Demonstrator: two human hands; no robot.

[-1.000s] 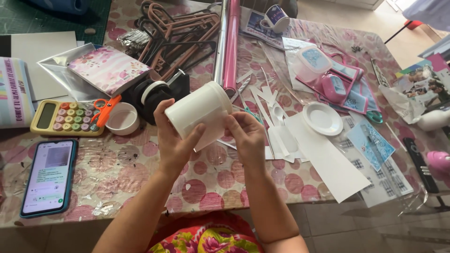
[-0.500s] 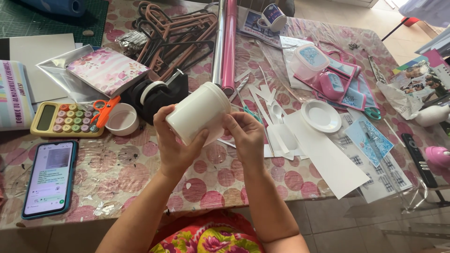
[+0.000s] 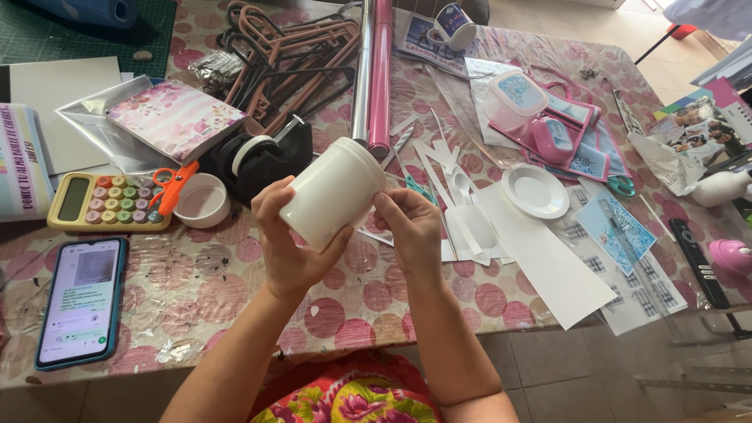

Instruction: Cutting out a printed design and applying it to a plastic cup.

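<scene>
**Both hands on white jar, held above table centre**

Left to right:

- Far left edge: striped pouch, lying flat. Below it a smartphone, screen up and lit, near the front edge of the table.
- Pastel calculator right of the pouch; orange scissors lie across its right end, touching a small white bowl.
- Behind those: floral paper pack in a clear sleeve, then a black tape dispenser. Pile of brown hangers further back.
- Left hand: wrapped round the lower end of the white jar, fingers curled under and thumb on the near side. Firm hold.
- Jar: plain white cylinder, tilted, upper end pointing up-right and away from the camera. Off the table, lifted in front of the tape dispenser. Can't tell if that far end is capped.
- Right hand: fingertips pinched at the jar's right side wall, narrow grip. Whether there's anything between fingers and jar, can't tell.
- Behind the jar: silver and pink foil rolls, side by side, running away from the camera.
- Right of the hands: white paper strips and cut scraps, a small white plate on top.
- Further right: clear lidded tub on pink items, teal scissors, black remote near the right edge.
</scene>
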